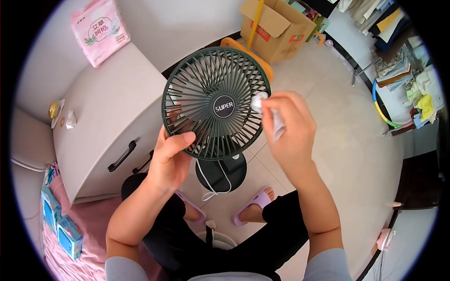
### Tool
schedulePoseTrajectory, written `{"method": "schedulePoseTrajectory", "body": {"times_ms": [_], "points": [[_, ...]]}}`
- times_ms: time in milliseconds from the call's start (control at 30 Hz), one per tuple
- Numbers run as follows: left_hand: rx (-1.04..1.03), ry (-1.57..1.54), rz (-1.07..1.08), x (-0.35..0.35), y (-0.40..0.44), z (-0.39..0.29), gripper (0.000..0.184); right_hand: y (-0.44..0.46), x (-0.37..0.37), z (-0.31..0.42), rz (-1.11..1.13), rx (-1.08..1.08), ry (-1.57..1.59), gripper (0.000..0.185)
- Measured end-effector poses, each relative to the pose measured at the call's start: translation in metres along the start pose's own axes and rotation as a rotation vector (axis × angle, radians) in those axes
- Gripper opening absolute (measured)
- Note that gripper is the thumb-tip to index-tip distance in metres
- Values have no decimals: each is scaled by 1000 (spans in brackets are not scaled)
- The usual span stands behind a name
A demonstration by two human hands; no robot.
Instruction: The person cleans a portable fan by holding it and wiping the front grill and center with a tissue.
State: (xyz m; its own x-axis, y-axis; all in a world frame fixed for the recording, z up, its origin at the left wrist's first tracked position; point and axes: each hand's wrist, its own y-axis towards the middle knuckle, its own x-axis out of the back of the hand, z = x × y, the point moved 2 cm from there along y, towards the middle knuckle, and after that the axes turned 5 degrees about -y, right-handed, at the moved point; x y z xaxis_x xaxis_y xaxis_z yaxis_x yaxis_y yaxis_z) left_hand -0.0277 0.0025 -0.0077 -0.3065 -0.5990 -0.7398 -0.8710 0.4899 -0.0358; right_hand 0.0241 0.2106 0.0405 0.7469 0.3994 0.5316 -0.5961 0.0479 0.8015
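Observation:
A dark green fan [213, 84] with a round "SUPER" badge is held up in front of me, its grille facing me. My left hand [174, 152] grips the lower left of its rim, thumb on the front and fingers behind the grille. Pinched in my right hand [290, 119] is a crumpled white tissue [258, 102], which is at the right side of the grille; part of it hangs below the fingers. Under the grille shows the fan's round dark base [233, 174], with a white cable [213, 192] looped over it.
On the left, a pale cabinet [105, 100] carries a pink package [101, 30] and a small crumpled tissue [71, 120]. A cardboard box [286, 40] stands at the back. Clothes racks [398, 70] are at the right. A bin [222, 240] sits between my legs.

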Motion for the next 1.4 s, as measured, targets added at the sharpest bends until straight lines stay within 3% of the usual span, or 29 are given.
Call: {"method": "schedulePoseTrajectory", "body": {"times_ms": [167,400,500,633,700,800,933,1133,1233,1400], "points": [[-18,-6,-3,-4,-2,-2,49,0,2,2,-49,25,-59,22],[19,17,15,-1,0,1,52,1,1,3,58,130,111,20],[14,-13,28,2,2,-1,51,7,13,-15,175,22,-19,19],[3,-23,25,0,2,1,49,12,21,-13,133,-79,-5,20],[5,-31,20,-2,2,2,48,11,18,1,80,44,152,21],[38,-17,14,-5,2,3,48,2,4,13,130,110,120,21],[36,-12,-18,2,2,-1,46,4,12,10,273,84,72,22],[-9,3,-1,-1,0,-5,49,5,9,7,133,148,24,18],[18,65,-16,-8,-3,1,54,0,4,23,113,137,52,26],[-3,62,-47,-9,0,-2,52,0,4,7,155,150,60,20]]}}
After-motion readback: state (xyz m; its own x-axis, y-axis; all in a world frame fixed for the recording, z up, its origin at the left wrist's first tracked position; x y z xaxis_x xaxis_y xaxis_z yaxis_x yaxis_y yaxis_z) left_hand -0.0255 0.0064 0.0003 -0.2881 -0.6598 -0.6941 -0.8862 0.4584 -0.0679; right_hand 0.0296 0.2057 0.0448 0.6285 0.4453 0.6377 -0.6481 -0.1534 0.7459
